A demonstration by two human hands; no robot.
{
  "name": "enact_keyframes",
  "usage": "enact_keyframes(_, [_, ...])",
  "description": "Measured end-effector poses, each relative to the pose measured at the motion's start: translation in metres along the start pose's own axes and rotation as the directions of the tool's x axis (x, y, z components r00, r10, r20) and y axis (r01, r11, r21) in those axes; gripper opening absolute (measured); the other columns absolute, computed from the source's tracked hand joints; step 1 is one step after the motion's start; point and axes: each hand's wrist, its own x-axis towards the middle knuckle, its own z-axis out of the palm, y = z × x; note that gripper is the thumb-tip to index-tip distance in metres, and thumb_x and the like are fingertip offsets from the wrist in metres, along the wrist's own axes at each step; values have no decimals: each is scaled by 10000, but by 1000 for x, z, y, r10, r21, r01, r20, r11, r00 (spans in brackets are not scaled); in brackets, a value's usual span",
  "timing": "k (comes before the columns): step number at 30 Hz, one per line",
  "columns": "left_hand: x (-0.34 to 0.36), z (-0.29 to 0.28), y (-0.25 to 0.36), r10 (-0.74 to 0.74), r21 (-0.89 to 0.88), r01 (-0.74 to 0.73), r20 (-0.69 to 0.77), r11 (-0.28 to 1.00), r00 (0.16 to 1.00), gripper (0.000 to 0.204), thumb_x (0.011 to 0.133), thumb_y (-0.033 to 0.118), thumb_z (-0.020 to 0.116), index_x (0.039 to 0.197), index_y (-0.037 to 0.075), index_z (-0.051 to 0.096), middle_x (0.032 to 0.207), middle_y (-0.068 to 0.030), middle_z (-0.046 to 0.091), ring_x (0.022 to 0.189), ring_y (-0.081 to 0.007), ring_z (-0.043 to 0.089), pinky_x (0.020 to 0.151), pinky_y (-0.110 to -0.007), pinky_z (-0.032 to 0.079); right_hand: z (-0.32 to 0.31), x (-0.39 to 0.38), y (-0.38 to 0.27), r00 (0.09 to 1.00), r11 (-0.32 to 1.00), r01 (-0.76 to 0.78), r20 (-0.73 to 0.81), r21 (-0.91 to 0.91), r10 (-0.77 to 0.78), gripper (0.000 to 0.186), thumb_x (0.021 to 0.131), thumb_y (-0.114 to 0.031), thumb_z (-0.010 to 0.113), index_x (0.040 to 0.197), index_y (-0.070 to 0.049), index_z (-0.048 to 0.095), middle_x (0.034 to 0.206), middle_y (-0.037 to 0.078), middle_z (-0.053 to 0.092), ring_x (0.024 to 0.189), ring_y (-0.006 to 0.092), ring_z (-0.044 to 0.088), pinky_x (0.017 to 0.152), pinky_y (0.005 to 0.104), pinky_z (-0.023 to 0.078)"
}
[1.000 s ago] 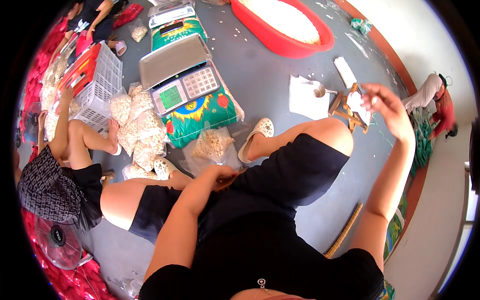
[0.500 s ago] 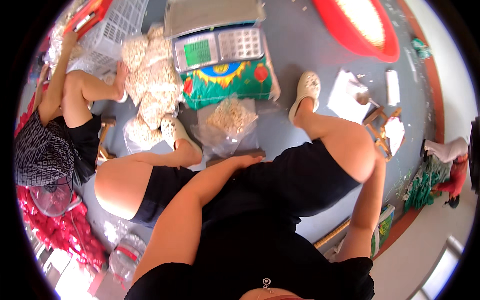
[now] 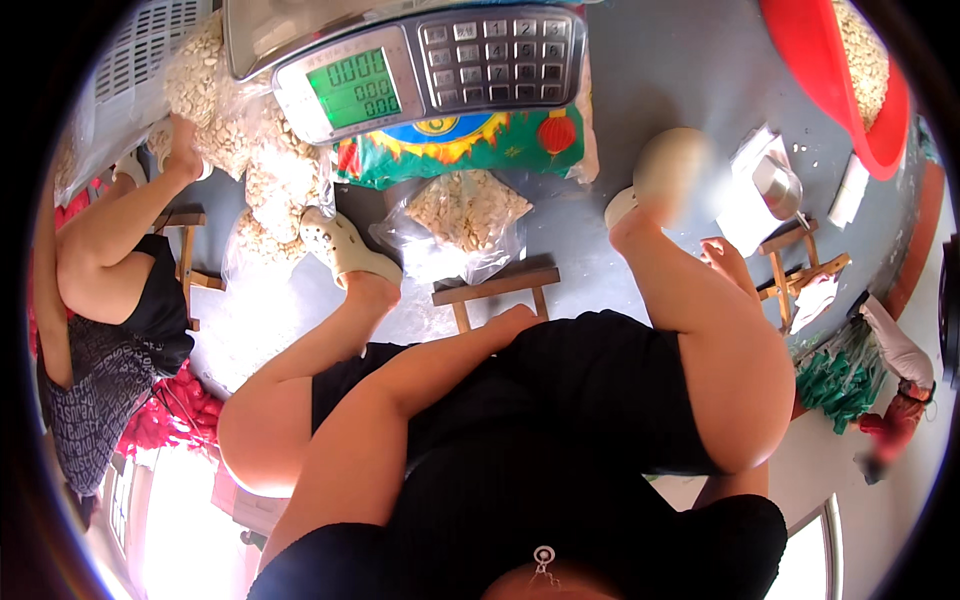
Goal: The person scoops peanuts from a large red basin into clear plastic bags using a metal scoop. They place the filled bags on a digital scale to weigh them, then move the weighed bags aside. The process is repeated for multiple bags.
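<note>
My left hand rests in my lap between my thighs, its fingers mostly hidden. Beyond my right shin shows my right hand, fingers loosely apart and holding nothing I can see. It is near a metal scoop lying on a white sheet, and a small wooden stool. Ahead of my lap, a clear plastic bag of pale nut-like pieces lies open behind a low wooden stool. A digital scale with a lit green display sits on a green printed sack.
Several filled clear bags lie left of the scale, by a white crate. A red tub of pale pieces stands far right. One person sits at left; another is by green bundles at right.
The view has shifted, so the scale looks larger and closer. My right hand has come into sight past my right shin. My left hand stays in my lap.
</note>
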Motion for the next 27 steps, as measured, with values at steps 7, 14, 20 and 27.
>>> enact_keyframes(7, [73, -17, 62, 225, 176, -200, -140, 964, 964, 261, 833, 312, 520, 843, 91, 658, 792, -221, 637, 745, -405, 619, 674, -449, 485, -16, 6, -1, 994, 966, 95, 77, -241, -79, 404, 843, -310, 592, 1174, -77, 606, 1081, 153, 658, 999, 307, 627, 860, 401, 489])
enact_keyframes(14, [178, -31, 86, 221, 128, -185, -395, 974, 892, 302, 844, 342, 539, 858, 64, 655, 788, -212, 641, 740, -395, 621, 665, -435, 482, -9, 42, 37, 961, 867, 276, 124, -416, -246, 387, 844, -308, 583, 1160, -86, 616, 1077, 157, 659, 1004, 313, 626, 858, 402, 491])
enact_keyframes(20, [176, -68, 115, 114, 122, -61, -498, 991, 860, 302, 845, 337, 543, 867, 57, 654, 793, -208, 645, 744, -385, 625, 667, -428, 483, 7, 88, 83, 858, 697, 508, 232, -506, -457, 374, 844, -307, 575, 1148, -94, 624, 1074, 161, 660, 1009, 318, 626, 856, 403, 493])
enact_keyframes(27, [85, -37, 105, -193, 150, 316, -532, 937, 824, 303, 845, 332, 548, 876, 49, 653, 798, -203, 649, 750, -373, 630, 668, -420, 485, -23, 81, 101, 899, 800, 426, 96, -421, -428, 287, 832, -195, 530, 1078, -126, 660, 1077, 143, 660, 1062, 317, 605, 873, 418, 494])
